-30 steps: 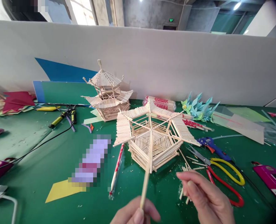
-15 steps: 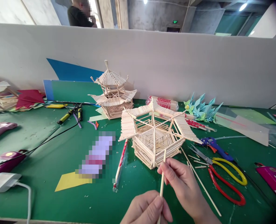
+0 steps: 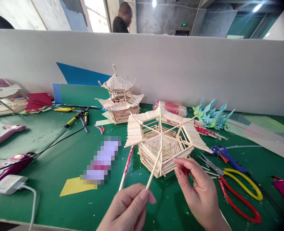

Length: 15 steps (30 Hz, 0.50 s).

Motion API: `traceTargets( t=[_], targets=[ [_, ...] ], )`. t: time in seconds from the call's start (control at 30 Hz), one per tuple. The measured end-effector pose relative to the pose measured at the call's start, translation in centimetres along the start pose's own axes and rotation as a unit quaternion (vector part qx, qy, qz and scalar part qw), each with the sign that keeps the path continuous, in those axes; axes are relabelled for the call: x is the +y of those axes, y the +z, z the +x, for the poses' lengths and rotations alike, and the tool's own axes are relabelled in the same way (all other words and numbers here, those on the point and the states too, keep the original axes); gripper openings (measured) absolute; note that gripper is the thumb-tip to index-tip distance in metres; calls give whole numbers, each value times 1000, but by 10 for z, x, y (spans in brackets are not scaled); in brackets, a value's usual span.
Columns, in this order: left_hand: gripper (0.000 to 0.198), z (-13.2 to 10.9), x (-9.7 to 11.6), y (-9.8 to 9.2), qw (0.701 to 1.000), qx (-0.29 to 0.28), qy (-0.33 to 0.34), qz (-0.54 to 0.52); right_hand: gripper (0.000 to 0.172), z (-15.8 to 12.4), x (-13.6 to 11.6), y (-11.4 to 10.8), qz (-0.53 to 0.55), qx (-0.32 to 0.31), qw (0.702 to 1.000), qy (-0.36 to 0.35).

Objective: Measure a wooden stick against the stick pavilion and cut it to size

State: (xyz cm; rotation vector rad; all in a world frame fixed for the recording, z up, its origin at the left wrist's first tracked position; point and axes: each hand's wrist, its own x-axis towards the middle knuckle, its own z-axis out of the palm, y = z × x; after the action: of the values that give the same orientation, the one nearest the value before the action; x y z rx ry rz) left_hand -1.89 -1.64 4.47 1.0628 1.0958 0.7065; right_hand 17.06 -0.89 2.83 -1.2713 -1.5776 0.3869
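Observation:
My left hand (image 3: 129, 208) pinches a thin wooden stick (image 3: 154, 170) at its lower end; the stick slants up to the right, its tip against the front of a hexagonal stick pavilion (image 3: 162, 141) on the green table (image 3: 60, 160). My right hand (image 3: 199, 192) hovers just right of the stick near the pavilion's front corner, fingers loosely curled with thumb and forefinger apart, holding nothing I can see. A finished two-tier stick pagoda (image 3: 119, 96) stands behind.
Red-and-yellow scissors (image 3: 238, 195) and a blue glue gun (image 3: 225, 154) lie at right. Wrapped chopstick bundles (image 3: 173, 109) and paper cranes (image 3: 211, 115) sit behind. Pink glue guns (image 3: 7, 165), a white adapter (image 3: 8, 184), cables and pliers (image 3: 76, 118) lie left. A person stands beyond the white partition (image 3: 204, 70).
My right hand let go of the stick and moved right toward the pavilion's corner. My left hand tilted the stick so its tip now reaches the pavilion. The view shifted slightly left.

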Motion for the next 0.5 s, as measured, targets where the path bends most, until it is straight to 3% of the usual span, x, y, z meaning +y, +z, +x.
traceTargets(
  t=[0.07, 0.13, 0.2, 0.27, 0.33, 0.43, 0.5],
  targets=[
    [31, 2, 9, -18, 970, 64, 127, 197, 22, 5, -2, -1, -5, 2, 1000, -12],
    [20, 5, 17, -38, 875, 121, 265, 387, 21, 9, -3, -2, -14, 3, 1000, -21],
    [21, 10, 20, -54, 764, 179, 335, 522, 21, 12, -3, -2, -24, 5, 999, -30],
    [24, 14, 21, -65, 689, 210, 343, 603, 21, 15, -4, -2, -33, 8, 999, -36],
    [25, 19, 20, -70, 644, 229, 336, 648, 21, 19, -5, -2, -41, 8, 998, -40],
    [26, 26, 19, -72, 599, 256, 330, 683, 21, 26, -7, -1, -49, -4, 998, -48],
    [25, 30, 18, -73, 587, 268, 324, 691, 21, 33, -8, 1, -53, -21, 997, -55]
  ],
)
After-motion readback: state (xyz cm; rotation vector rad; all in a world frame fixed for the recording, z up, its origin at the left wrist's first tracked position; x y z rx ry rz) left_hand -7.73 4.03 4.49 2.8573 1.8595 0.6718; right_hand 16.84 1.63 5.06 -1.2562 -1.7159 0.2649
